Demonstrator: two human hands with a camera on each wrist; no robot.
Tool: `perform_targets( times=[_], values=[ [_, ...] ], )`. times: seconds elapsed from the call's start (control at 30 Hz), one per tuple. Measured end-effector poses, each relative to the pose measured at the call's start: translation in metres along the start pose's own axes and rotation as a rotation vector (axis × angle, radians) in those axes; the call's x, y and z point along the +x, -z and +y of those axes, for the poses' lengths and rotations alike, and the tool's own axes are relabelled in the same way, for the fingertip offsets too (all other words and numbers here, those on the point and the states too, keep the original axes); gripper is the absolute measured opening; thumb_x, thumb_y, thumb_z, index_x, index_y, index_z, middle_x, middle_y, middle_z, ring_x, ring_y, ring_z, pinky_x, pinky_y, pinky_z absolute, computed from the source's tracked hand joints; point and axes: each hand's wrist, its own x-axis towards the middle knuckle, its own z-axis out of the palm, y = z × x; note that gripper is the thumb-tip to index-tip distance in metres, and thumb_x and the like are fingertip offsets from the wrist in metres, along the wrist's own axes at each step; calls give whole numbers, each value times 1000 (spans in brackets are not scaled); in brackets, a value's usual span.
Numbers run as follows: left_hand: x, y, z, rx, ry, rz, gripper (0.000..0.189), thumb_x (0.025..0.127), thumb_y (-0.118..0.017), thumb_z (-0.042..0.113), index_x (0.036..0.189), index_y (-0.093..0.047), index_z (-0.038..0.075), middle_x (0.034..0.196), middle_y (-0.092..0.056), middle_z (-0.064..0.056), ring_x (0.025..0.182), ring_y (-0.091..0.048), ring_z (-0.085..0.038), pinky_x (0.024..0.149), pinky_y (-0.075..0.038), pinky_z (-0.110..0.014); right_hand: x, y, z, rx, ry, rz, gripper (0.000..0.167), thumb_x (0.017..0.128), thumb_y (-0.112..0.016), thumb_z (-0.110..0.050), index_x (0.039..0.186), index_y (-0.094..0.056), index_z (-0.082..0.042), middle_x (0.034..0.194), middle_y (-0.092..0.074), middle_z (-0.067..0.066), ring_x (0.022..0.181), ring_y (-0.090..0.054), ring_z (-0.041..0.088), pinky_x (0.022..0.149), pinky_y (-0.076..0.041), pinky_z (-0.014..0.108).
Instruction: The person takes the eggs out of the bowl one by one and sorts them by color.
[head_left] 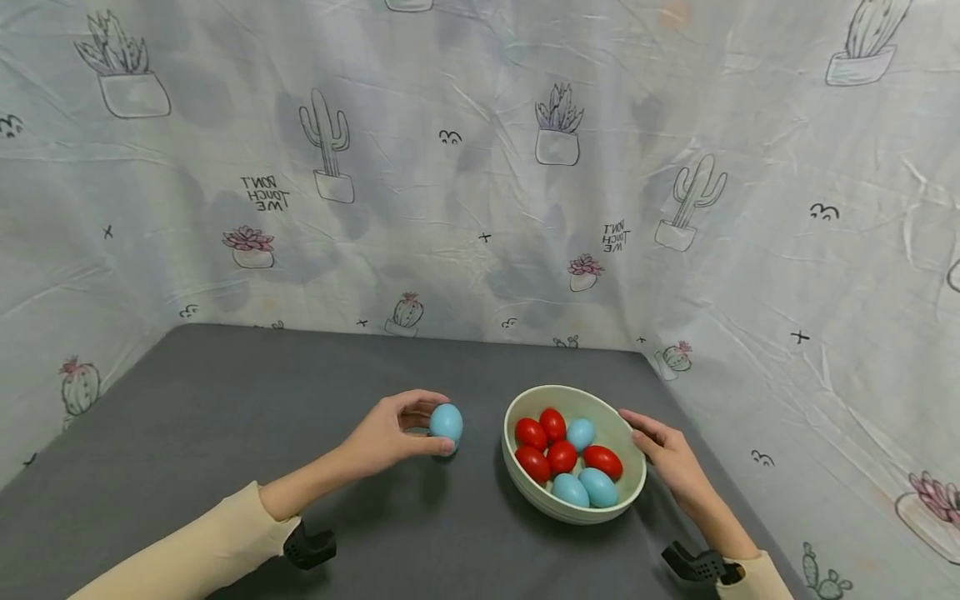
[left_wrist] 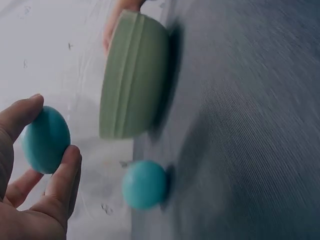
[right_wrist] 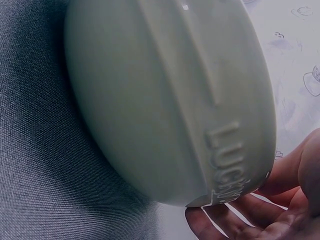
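Between the thumb and fingers of my left hand (head_left: 390,433) is a blue egg (head_left: 446,423), held above the table left of the bowl. A second blue egg (left_wrist: 145,184) rests on the table close by in the left wrist view; in the head view the held egg and hand mostly hide it. The pale green bowl (head_left: 517,492) stands upright, with several red eggs (head_left: 562,457) and three blue eggs (head_left: 597,487) inside. My right hand (head_left: 671,462) holds the bowl's right side, its thumb at the rim and its fingertips against the outer wall.
The dark grey table (head_left: 247,400) spreads out left of the bowl. A pale cloth printed with cactus drawings (head_left: 487,208) hangs behind the table and along both sides. Each wrist wears a black camera strap (head_left: 309,546).
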Motion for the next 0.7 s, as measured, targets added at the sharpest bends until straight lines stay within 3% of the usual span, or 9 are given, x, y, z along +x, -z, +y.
perform_targets(
  times=[0.23, 0.5, 0.7],
  values=[
    [-7, 26, -19, 120, 76, 45, 59, 79, -86, 28, 130, -60, 14, 125, -61, -6, 104, -64, -23, 80, -56, -38, 0, -1, -2, 0, -4, 7, 39, 106, -46, -13, 142, -49, 2, 139, -51, 22, 119, -53, 33, 90, -51, 27],
    [-5, 41, -39, 329, 51, 17, 63, 77, -86, 33, 126, -62, 2, 112, -66, -4, 99, -66, -22, 78, -56, -32, -1, 0, -5, 9, 10, -6, 41, 106, -46, -14, 143, -47, 3, 139, -50, 23, 120, -53, 32, 90, -51, 26],
    [-4, 48, -49, 309, 69, -3, 63, 76, -87, 30, 126, -62, 0, 114, -65, -7, 101, -66, -22, 79, -56, -28, -2, 0, -4, 0, 4, -6, 41, 106, -46, -14, 143, -47, 3, 139, -50, 23, 118, -55, 29, 91, -52, 30]
  ],
)
